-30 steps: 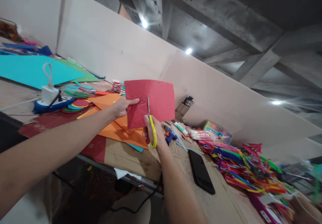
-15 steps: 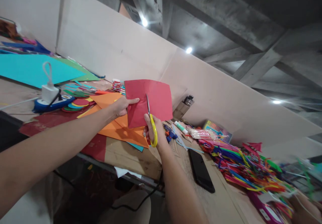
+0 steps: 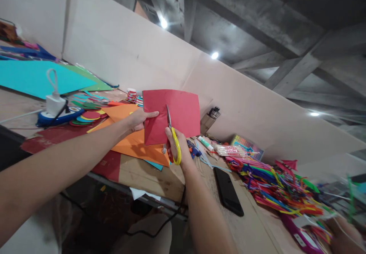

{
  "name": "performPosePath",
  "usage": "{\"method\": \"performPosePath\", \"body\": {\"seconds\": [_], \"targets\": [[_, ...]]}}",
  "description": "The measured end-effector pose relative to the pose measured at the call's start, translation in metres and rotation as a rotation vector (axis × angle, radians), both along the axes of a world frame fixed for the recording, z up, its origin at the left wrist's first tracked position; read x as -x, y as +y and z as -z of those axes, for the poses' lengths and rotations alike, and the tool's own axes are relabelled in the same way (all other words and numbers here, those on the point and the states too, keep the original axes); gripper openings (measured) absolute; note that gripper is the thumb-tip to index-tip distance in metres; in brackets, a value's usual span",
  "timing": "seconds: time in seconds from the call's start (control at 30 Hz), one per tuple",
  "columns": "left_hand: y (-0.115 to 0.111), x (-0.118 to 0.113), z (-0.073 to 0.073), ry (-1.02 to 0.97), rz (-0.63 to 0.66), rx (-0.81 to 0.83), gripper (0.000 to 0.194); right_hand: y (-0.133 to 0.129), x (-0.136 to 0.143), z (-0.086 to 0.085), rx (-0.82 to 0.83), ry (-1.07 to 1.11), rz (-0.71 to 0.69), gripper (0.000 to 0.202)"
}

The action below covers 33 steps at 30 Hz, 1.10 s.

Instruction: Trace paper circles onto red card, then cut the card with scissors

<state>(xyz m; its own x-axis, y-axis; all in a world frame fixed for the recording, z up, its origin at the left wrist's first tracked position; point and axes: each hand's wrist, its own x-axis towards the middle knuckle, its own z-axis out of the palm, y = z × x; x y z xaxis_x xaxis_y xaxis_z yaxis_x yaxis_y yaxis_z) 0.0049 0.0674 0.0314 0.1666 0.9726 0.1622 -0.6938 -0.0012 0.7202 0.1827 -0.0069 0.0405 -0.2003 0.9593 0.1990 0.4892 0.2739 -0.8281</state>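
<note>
A red sheet of paper (image 3: 184,111) is held up above the table, its left edge pinched in my left hand (image 3: 138,120) with the thumb on the near face. My right hand (image 3: 180,147) grips yellow-handled scissors (image 3: 177,147), fingers wrapped through the loops. The scissors' blades point up and lie against the middle of the red sheet; whether the paper is between them I cannot tell. Orange paper sheets (image 3: 134,144) lie on the table below, partly hidden by my left hand and the red sheet.
To the right lie a black phone (image 3: 228,191), a glue stick (image 3: 206,143), a blue glue gun (image 3: 195,150) and a heap of pipe cleaners (image 3: 277,185). Leftward are coloured paper discs (image 3: 88,116), a white charger (image 3: 55,104) and a turquoise sheet (image 3: 37,77). Someone's blurred hand (image 3: 344,231) shows at bottom right.
The scissors and my right hand have shifted slightly right and up. The red sheet's right side has swung a little further right. My left hand keeps its hold.
</note>
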Motion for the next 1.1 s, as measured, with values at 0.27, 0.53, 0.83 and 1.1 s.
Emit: {"method": "performPosePath", "body": {"seconds": [0.27,0.53,0.83,1.1], "targets": [[0.007,0.020,-0.005,0.071,0.074,0.042,0.022,-0.001,-0.009,-0.006,0.014,-0.075,0.017,0.050],[0.040,0.090,-0.012,0.145,-0.050,0.141,0.040,0.003,-0.019,-0.014,-0.064,-0.310,-0.123,0.037],[0.030,0.074,-0.013,0.460,0.001,0.038,0.033,-0.002,-0.021,-0.024,-0.324,-0.545,-0.086,0.034],[0.017,0.068,-0.028,0.221,-0.215,-0.244,0.018,0.005,-0.038,-0.034,-0.468,-0.574,0.077,0.047]]}}
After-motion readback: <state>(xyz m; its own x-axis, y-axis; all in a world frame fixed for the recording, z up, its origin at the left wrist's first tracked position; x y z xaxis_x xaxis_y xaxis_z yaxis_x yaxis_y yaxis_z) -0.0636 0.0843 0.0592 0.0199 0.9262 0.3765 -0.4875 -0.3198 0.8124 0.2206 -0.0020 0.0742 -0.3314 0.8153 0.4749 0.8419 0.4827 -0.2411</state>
